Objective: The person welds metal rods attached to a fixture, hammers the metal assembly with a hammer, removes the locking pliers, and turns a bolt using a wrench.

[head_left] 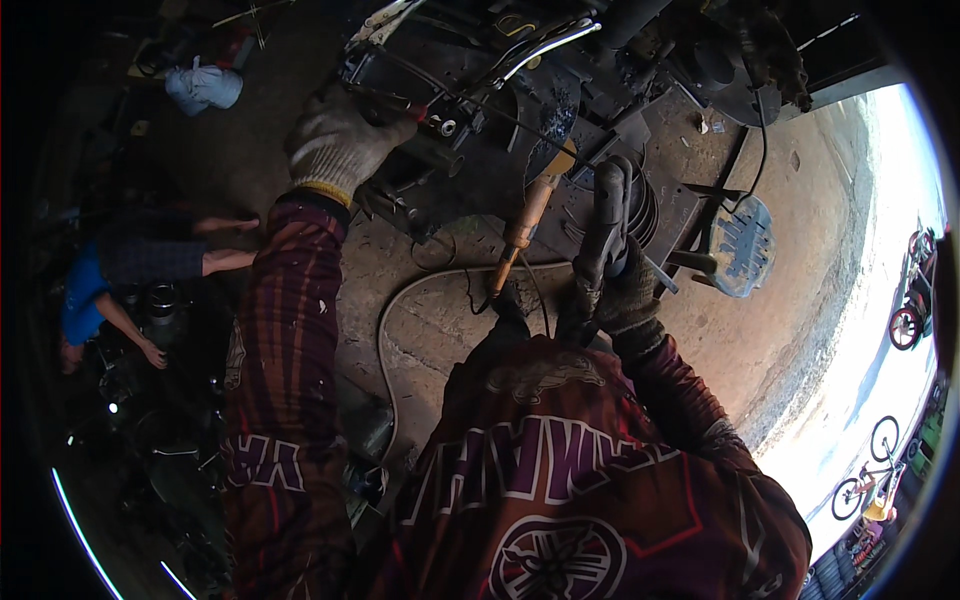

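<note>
My left hand (345, 145), in a pale knitted glove, is closed at the left side of a dark metal frame assembly (440, 165). What its fingers hold is hidden; a red-tipped part (417, 111) shows beside them. My right hand (632, 292), in a darker glove, is closed on a grey plier-like clamp (606, 215) that points up toward the bench. Between my hands, a power tool with an orange-brown cylindrical body (528, 218) rests tilted against the bench edge. A curved metal bar (545, 50) lies farther off.
Wire coils (645, 215) lie right of the clamp on the cluttered metal bench (480, 190). A grey hose (384, 340) loops across the floor. A worn blue stool (742, 248) stands right. A person in blue (85, 300) is at left; a bicycle (868, 470) and motorbike (910, 300) stand outside.
</note>
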Motion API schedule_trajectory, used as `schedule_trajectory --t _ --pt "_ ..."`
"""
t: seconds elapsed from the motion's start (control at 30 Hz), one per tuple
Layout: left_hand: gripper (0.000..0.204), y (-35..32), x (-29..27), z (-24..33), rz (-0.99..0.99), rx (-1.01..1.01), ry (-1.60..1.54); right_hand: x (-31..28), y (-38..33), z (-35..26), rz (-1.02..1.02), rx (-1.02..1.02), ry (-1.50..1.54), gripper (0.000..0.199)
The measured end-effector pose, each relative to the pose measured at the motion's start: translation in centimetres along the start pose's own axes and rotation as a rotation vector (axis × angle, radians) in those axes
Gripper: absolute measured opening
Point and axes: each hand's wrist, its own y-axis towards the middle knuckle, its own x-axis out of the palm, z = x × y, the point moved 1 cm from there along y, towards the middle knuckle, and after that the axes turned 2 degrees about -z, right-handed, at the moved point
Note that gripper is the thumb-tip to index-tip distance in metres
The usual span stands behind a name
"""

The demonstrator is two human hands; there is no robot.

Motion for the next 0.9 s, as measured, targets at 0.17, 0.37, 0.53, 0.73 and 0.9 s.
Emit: schedule_trajectory --t 0.17,0.37,0.53,0.73,0.9 --pt "0.123 -0.5 -0.4 0.7 0.029 0.063 0.064 -0.1 0.1 -1.2 -0.016 -0.058 -0.032 0.039" --pt "0.12 -0.6 -0.2 1.3 0.032 -0.005 0.067 0.1 0.2 -2.3 -0.037 -0.071 -0.016 0.048" --pt "0.119 -0.6 -0.5 1.3 0.026 -0.01 0.082 1.3 0.6 -1.8 -0.018 0.092 0.227 0.03" --pt "0.122 -0.7 -0.3 0.8 0.07 0.037 0.066 0.6 0.4 -1.0 -0.011 0.033 0.061 0.028" --pt "0.122 -0.9 -0.8 0.7 0.057 0.059 0.03 0.6 0.2 -1.4 -0.025 0.028 0.081 0.028"
